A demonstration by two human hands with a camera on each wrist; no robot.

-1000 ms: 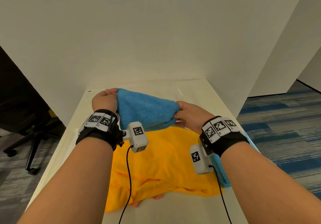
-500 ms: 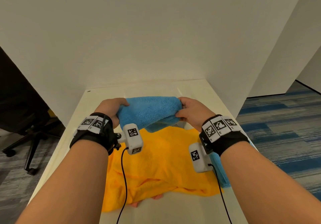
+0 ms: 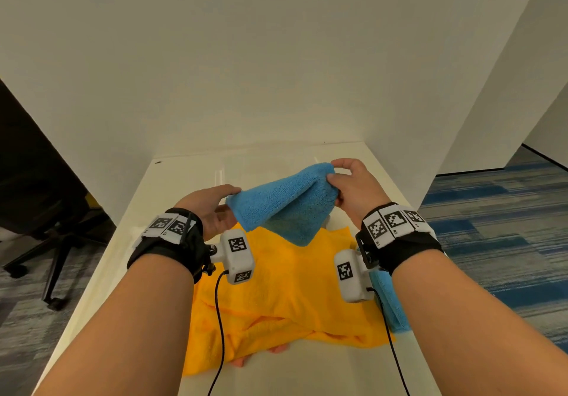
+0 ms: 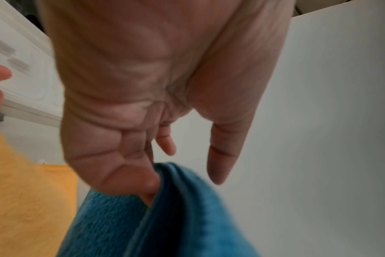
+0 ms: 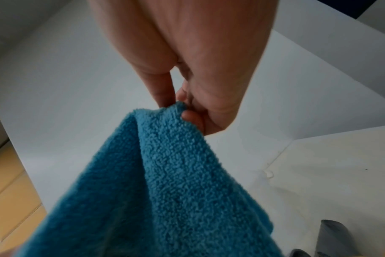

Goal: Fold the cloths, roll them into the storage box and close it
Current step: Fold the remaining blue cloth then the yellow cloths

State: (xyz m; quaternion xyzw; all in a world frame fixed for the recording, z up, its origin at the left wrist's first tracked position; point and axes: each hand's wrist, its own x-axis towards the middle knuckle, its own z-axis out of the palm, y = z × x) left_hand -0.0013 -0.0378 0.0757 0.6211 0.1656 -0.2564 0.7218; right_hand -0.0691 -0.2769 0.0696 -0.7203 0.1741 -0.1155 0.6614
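A blue terry cloth (image 3: 282,205), folded over, hangs in the air between my two hands above a yellow cloth (image 3: 292,288) spread on the white table (image 3: 184,180). My right hand (image 3: 333,174) pinches its far upper corner between thumb and fingers, plain in the right wrist view (image 5: 182,107) on the blue cloth (image 5: 165,173). My left hand (image 3: 215,208) holds the lower near corner. In the left wrist view the blue cloth (image 4: 165,217) is tucked under its curled lower fingers (image 4: 147,182), while thumb and forefinger stick out. No storage box is clearly visible.
A second blue cloth (image 3: 390,309) lies under my right wrist at the table's right edge. Something pink (image 3: 276,348) peeks from under the yellow cloth. White walls enclose the table behind and to the right. An office chair (image 3: 46,242) stands left. A grey object (image 5: 332,240) sits near the corner.
The blue cloth has come up off the table. My right hand rose and moved away with its corner; my left hand dropped toward me, so the cloth now slants.
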